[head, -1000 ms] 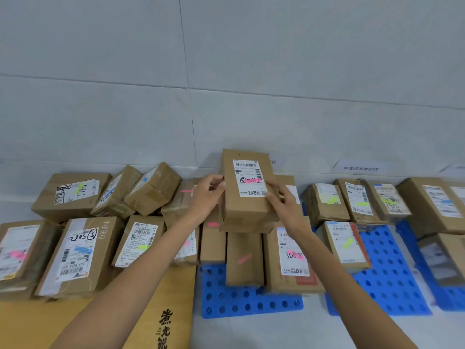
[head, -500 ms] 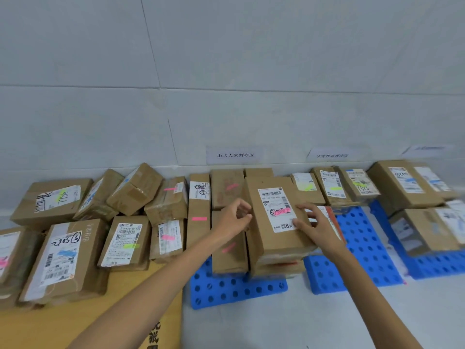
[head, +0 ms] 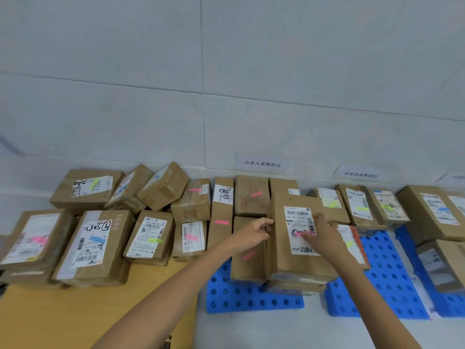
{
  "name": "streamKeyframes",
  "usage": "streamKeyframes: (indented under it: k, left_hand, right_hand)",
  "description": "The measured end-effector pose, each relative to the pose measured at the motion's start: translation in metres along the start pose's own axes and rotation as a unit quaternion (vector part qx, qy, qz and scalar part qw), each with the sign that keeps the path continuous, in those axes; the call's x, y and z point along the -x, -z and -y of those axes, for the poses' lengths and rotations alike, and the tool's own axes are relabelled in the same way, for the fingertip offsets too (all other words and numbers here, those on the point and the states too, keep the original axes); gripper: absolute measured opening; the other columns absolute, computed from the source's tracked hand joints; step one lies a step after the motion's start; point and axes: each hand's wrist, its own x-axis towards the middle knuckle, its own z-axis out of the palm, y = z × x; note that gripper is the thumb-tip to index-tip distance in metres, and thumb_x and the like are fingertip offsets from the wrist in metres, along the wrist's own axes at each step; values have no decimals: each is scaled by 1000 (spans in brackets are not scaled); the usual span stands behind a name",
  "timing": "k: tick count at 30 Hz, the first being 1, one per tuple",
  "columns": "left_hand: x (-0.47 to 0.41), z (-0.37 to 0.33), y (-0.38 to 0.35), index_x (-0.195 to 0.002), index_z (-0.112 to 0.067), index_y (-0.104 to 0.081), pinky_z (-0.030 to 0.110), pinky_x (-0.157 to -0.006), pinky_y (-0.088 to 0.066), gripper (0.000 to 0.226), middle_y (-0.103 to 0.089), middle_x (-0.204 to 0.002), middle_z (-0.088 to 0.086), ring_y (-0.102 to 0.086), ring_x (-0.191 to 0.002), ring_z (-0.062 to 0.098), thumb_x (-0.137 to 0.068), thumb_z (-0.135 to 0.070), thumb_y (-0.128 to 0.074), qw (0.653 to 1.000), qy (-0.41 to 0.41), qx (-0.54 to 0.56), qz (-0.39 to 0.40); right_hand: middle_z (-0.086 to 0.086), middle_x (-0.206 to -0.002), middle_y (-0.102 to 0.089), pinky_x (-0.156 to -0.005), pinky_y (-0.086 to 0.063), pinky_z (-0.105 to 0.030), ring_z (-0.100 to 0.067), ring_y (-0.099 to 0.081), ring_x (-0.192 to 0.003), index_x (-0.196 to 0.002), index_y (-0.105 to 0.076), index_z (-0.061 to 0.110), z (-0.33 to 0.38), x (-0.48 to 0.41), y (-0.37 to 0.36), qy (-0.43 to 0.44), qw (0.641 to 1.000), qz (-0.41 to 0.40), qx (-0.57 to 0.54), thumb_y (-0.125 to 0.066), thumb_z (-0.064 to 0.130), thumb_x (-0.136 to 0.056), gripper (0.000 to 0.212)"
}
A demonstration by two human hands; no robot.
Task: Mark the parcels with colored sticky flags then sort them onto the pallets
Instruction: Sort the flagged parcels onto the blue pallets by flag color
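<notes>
A brown cardboard parcel (head: pixel 281 250) with a white label and a pink flag lies flat on top of another parcel on the left blue pallet (head: pixel 251 302). My left hand (head: pixel 254 234) touches its left edge with curled fingers. On top of its label lies my right hand (head: pixel 320 234), palm down with the fingers loosely bent. Several other pink-flagged parcels (head: pixel 221 217) fill that pallet up to the wall.
Parcels with pink, blue and green flags (head: pixel 93 245) sit on a wooden surface (head: pixel 63 321) at left. A second blue pallet (head: pixel 382 278) at right carries green-flagged parcels (head: pixel 357 205); a third pallet (head: pixel 453 311) is at far right. Paper signs (head: pixel 261 163) hang on the wall.
The parcel was held up in both hands, then came down onto the stack on the left blue pallet. Both hands have loosened their hold and now rest at its edge and top.
</notes>
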Motion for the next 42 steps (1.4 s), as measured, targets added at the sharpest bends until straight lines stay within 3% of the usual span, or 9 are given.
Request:
streamKeyframes:
  k: [5,8,13,20,24,28,33,35,42]
  left_hand:
    - [9,17,35,-135,-27,-45,26,-86,-43,37,-47,-139,-7,-49,-101,13,-99,-18,-41,996,-41,25,-72]
    - [28,30,94,-122,-22,-56,22,-95,-40,33,-55,-130,-5,-52,-113,9,-96,-7,-42,959,-59,67,-268]
    - [59,94,206,-122,-7,-56,25,-94,-39,32,-57,-123,5,-53,-116,20,-93,0,-43,833,29,57,-549]
    - [54,172,240,-132,-20,-44,28,-72,-49,40,-56,-123,6,-59,-99,19,-94,-8,-47,881,94,63,-459]
    - [57,159,229,-128,-24,-43,22,-62,-47,35,-58,-115,2,-61,-99,23,-96,-12,-47,855,77,178,-481]
    - [64,141,227,-119,-26,-51,27,-71,-52,21,-57,-113,1,-61,-98,17,-99,-23,-44,820,21,247,-516]
    - [64,85,225,-132,-29,-43,42,-88,-51,36,-61,-119,4,-60,-105,17,-97,-36,-45,844,-18,337,-417]
    - [60,53,215,-138,-30,-38,44,-93,-49,44,-60,-123,4,-60,-108,19,-96,-30,-49,860,-49,334,-383]
    - [46,-60,129,-140,-22,-36,33,-82,-52,46,-57,-130,6,-62,-105,18,-96,-18,-49,884,-162,281,-338]
  right_hand:
    - [-15,-132,-42,-96,-39,-47,-36,-40,-121,-130,-40,15,55,11,13,47,979,-93,175,-56,36,-89,49]
    - [-8,-120,-52,-87,-41,-36,-29,-52,-107,-126,-50,14,119,14,1,178,977,-111,43,-53,26,-91,37]
    - [-7,-108,-61,-84,-44,-31,-19,-56,-96,-112,-56,8,250,-10,-73,223,958,70,-168,-55,29,-92,28]
    - [-9,-147,-36,-106,-32,-37,-28,-37,-132,-148,-19,12,363,-45,-178,42,945,221,-239,-50,59,-86,83]
    - [-9,-141,-42,-95,-38,-35,-23,-44,-119,-142,-29,14,367,-53,-191,-2,925,186,-331,-52,44,-91,64]
    - [-7,-131,-49,-87,-39,-31,-17,-44,-105,-136,-39,23,347,-42,-160,42,907,165,-385,-52,39,-92,49]
    - [-3,-130,-55,-101,-46,-40,-17,-54,-115,-143,-31,31,311,-1,-105,126,875,179,-431,-49,36,-94,53]
    - [2,-142,-45,-104,-39,-29,-12,-47,-123,-147,-23,29,296,17,-76,159,872,157,-435,-44,33,-98,53]
    - [19,-110,-46,-70,-43,-11,2,-50,-92,-146,-18,30,207,48,36,228,861,61,-451,-37,29,-101,50]
